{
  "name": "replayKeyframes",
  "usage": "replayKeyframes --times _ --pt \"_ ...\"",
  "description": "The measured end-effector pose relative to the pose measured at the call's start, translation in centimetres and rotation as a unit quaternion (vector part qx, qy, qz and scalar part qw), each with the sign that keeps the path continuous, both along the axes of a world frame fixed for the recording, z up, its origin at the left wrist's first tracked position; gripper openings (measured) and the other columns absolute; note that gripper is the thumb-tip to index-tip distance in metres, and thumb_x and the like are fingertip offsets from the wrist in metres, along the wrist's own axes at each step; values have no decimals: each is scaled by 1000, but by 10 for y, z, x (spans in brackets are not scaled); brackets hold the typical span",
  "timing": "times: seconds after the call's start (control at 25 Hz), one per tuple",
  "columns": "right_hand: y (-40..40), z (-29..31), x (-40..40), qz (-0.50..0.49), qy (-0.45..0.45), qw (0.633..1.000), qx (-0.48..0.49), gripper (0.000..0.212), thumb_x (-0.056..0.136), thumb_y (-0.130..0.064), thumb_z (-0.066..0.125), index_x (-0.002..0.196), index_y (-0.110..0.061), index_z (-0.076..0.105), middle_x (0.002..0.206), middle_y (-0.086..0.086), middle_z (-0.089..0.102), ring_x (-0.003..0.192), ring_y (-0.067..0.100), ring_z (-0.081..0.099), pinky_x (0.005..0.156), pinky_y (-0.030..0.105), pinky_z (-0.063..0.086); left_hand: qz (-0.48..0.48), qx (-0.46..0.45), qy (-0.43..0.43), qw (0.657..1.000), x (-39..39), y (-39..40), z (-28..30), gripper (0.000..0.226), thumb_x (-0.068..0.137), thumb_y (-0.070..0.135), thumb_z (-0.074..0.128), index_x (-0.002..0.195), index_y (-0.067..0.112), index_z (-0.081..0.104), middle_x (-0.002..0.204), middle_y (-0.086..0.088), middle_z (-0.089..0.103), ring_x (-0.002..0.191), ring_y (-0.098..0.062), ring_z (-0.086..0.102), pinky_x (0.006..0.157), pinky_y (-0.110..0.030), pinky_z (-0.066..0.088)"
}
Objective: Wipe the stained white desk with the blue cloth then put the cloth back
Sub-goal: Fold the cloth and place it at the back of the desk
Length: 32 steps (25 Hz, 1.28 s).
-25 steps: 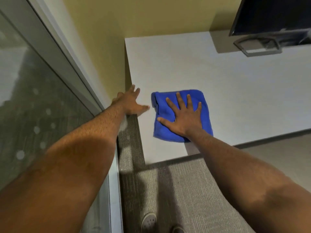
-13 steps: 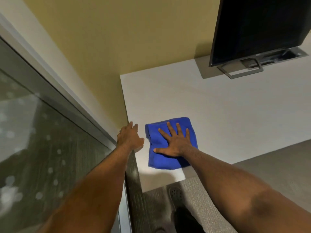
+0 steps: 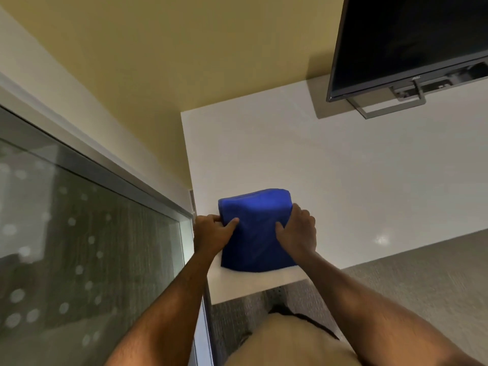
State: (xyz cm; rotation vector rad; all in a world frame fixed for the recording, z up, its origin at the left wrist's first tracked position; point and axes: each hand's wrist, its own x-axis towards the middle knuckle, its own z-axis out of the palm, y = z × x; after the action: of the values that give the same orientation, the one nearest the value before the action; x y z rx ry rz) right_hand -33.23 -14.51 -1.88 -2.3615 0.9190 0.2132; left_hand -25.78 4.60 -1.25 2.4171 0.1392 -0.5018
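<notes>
Since half a second back: right hand (image 3: pixel 298 232) no longer flat on top of blue cloth (image 3: pixel 256 231), now gripping its right edge; left hand (image 3: pixel 212 233) off the desk edge and onto the cloth's left edge. Camera tilted up too, more monitor (image 3: pixel 404 40) in frame.

Now: both hands clamped on the blue cloth, one per side. Left thumb pressed on top near the upper left corner, other fingers curled under or behind the edge, not fully visible. Right thumb on top of the right side, fingers wrapped round the right edge, tips hidden. Cloth folded, roughly rectangular, long axis running near edge to far edge of white desk (image 3: pixel 343 180), pointing away toward the yellow wall (image 3: pixel 184 62). Far portion looks raised or bulged between the hands, near hem resting on desk. Cannot tell if middle is touching the surface.

Location: near left corner of the white desk, just beside left edge, close to front edge. Monitor on stand (image 3: pixel 390 107) well apart at far right. Glass partition (image 3: pixel 79 247) along left. Grey carpet (image 3: pixel 409 281) below desk front. Beige trousers (image 3: pixel 285 342) at bottom centre.
</notes>
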Motion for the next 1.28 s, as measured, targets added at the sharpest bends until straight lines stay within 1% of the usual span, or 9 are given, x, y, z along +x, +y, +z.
replayKeyframes --times 0.2,0.32,0.4,0.48,0.56,0.68,0.96,1.12,1.28 --pt "-8 10 11 -31 47 993 101 40 83 -19 63 118 -7 47 112 12 57 87 22 50 72 32 42 -20 -39 78 996 -4 0 12 58 76 41 80 115 13 48 95 -1 62 89 -21 64 80 -34 55" --pt "-8 13 3 -40 -3 982 182 56 78 -11 62 128 -14 37 113 10 53 92 25 55 64 30 42 -11 -77 68 995 -12 6 14 54 83 15 75 122 14 37 90 -4 63 89 -26 65 79 -36 56" --pt "-9 17 -6 10 -45 979 200 70 78 -6 60 139 -19 29 119 8 53 103 28 56 69 31 46 -31 -71 32 996 -17 10 14 41 87 5 67 114 18 40 83 0 60 85 -29 65 74 -36 55" --pt "-12 20 -9 90 -25 981 172 77 82 -1 56 148 -21 23 131 10 49 115 30 51 88 35 45 -77 -50 -24 995 -20 12 11 33 88 0 62 112 18 48 86 1 59 87 -31 63 73 -30 51" --pt "-15 23 -8 167 17 977 135 76 84 -2 54 150 -22 22 145 13 40 127 31 44 103 34 37 -137 -39 -51 988 -23 15 10 42 88 0 63 127 12 55 108 -9 62 104 -31 61 87 -24 44" --pt "-19 31 2 243 65 962 109 80 86 -8 56 152 -21 15 157 11 22 140 29 31 111 29 26 -213 -23 -21 977 -19 12 9 63 85 1 68 143 3 43 138 -19 48 127 -31 48 100 -17 30" --pt "-40 53 38 317 47 943 93 96 85 -10 61 152 -27 -5 162 1 -5 145 26 20 111 27 27 -246 0 -12 969 16 16 25 82 84 -1 65 152 6 22 155 -16 27 139 -33 36 110 -30 34" --pt "-52 70 100 335 23 938 87 101 80 -11 66 152 -28 -4 162 -4 -8 142 26 27 103 25 34 -251 29 -22 967 72 13 44 89 87 1 64 155 12 8 162 -11 10 146 -32 24 116 -33 26" --pt "-57 78 179 361 -1 931 48 103 79 -10 65 152 -28 -4 162 -3 -8 137 30 36 100 31 42 -207 71 -28 975 134 4 60 95 90 9 61 156 24 -6 164 4 -7 147 -28 23 113 -35 33"
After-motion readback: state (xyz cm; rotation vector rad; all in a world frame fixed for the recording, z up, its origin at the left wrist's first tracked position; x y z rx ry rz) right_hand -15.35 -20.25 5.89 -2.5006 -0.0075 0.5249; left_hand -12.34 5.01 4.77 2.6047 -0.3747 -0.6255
